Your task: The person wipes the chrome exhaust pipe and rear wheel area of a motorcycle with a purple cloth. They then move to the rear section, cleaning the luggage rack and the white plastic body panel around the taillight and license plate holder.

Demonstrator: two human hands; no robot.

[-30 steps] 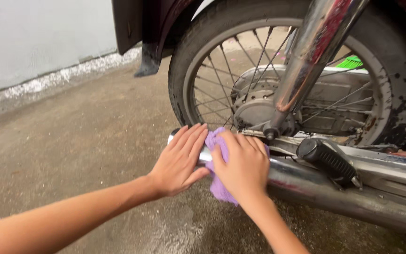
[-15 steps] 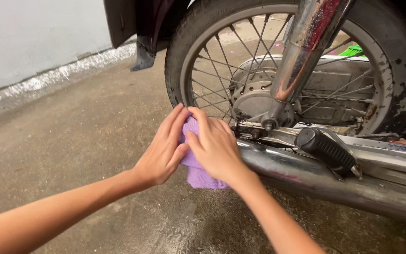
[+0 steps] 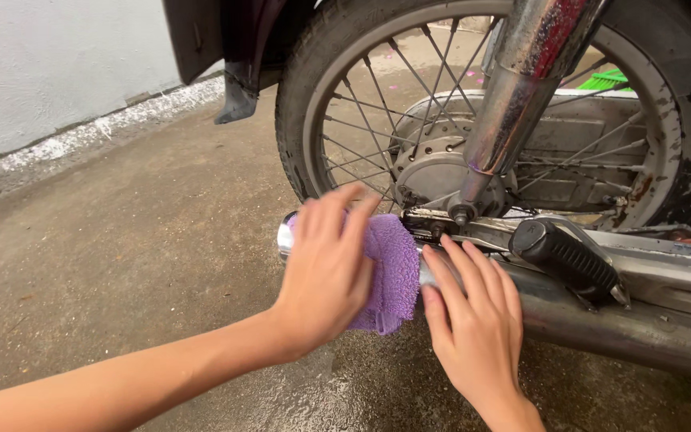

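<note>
Concrete floor [image 3: 121,264], grey, rough and damp, darker wet patch under the hands; open room to the left up to a pale wall [image 3: 41,72] with a crumbly white edge along its base.

Wheel [image 3: 505,112] fills the top right: black rubber tyre, scuffed and flaking on the right side, thin steel spokes, dull grey hub. Dark mudguard [image 3: 217,40] hangs at its left edge. Chrome shock [image 3: 521,104] runs diagonally across the wheel, spotted with rust near the top. Bit of green plastic [image 3: 609,80] visible behind the spokes.

Exhaust [image 3: 625,320]: long metal pipe, low across the right half, dull and smeared, tail end pointing left. Tight gap between pipe and wheel; free room below and left of the tail. Black ribbed footpeg [image 3: 569,260] sits on top of the pipe, just right of the right hand.

Cloth [image 3: 393,268]: purple, fluffy microfibre, bunched over the exhaust tail.

Left hand [image 3: 325,268]: fingers spread, palm pressed on the cloth from the left, grip flat and wide rather than closed. Right hand [image 3: 473,328]: fingers together and extended, laid flat on the pipe just right of the cloth, fingertips touching its edge; grip holds nothing.

No labels or signs readable.
</note>
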